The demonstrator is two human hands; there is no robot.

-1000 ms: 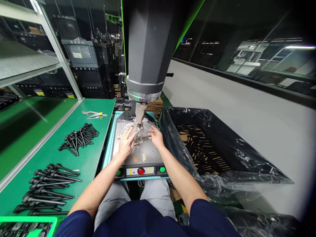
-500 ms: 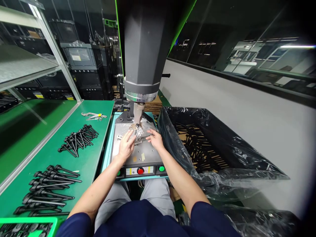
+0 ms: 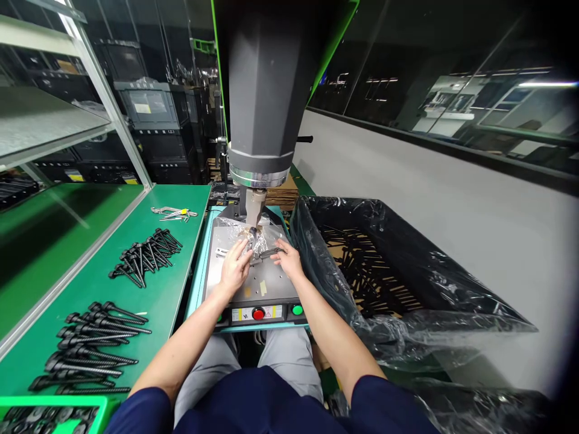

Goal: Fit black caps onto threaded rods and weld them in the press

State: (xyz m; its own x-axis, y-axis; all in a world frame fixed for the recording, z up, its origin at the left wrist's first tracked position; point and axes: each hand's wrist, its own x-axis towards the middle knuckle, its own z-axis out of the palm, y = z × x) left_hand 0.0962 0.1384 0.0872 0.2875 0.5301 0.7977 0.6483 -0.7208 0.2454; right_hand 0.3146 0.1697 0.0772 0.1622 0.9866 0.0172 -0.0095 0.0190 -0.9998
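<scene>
Seemingly partway. Right hand (image 3: 288, 262): fingers look narrow around dark rod (image 3: 270, 252), rod lying between both hands, near machine tip (image 3: 254, 211). Left hand (image 3: 234, 268): fingers slightly apart by clear film (image 3: 272, 231); can't tell if gripping. Rod at fingers looks unfinished. Rod piles (image 3: 141, 258) well left of left fingers, likely left to do; lined box (image 3: 316, 253) right of right fingers holds many dark pieces, maybe done, can't confirm.

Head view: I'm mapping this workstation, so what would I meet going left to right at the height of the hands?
Metal rail, pile of black threaded parts, left hand, right hand, black-lined bin, pale wall.
</scene>
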